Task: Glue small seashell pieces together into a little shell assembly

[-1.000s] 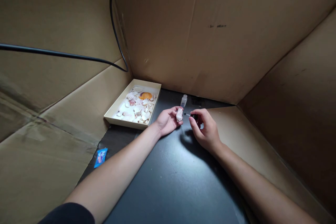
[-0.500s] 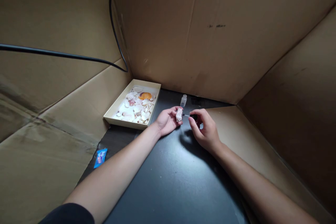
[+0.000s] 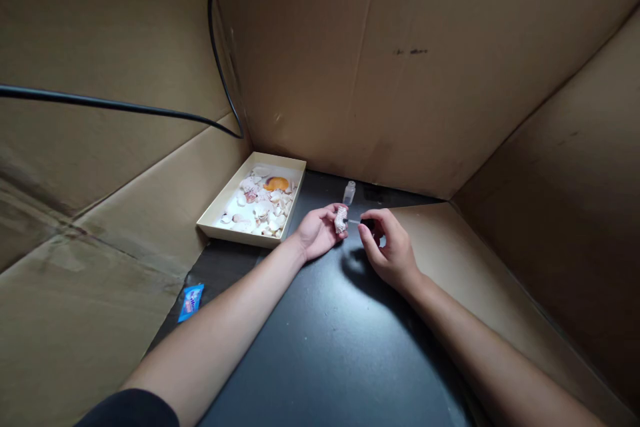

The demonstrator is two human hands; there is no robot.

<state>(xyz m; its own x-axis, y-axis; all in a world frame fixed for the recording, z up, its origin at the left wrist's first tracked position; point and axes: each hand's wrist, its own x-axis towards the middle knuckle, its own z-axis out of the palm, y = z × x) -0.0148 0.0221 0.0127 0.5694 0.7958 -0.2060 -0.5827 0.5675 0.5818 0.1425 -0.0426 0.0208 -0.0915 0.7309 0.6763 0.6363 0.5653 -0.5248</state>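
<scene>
My left hand [image 3: 320,233] is closed around a small pale, ribbed seashell [image 3: 341,219], gripped at the fingertips. My right hand [image 3: 393,250] pinches the black cap of a small applicator brush [image 3: 354,221]. The brush's thin stem points left, and its dark tip meets the shell's right side or lies just in front of it. A small clear bottle [image 3: 349,192], uncapped, stands on the dark table [image 3: 310,347] just behind my left fingertips. Part of the black cap is hidden by my right fingers.
A shallow cream tray [image 3: 240,238] with several white shells and an orange one [image 3: 276,183] sits at the left rear. A blue wrapped packet [image 3: 191,302] lies beside my left forearm. Cardboard walls [image 3: 425,80] enclose the table, and a black cable [image 3: 125,105] hangs at upper left.
The brush tip has shifted slightly left onto or against the shell. Both hands otherwise stay nearly in place.
</scene>
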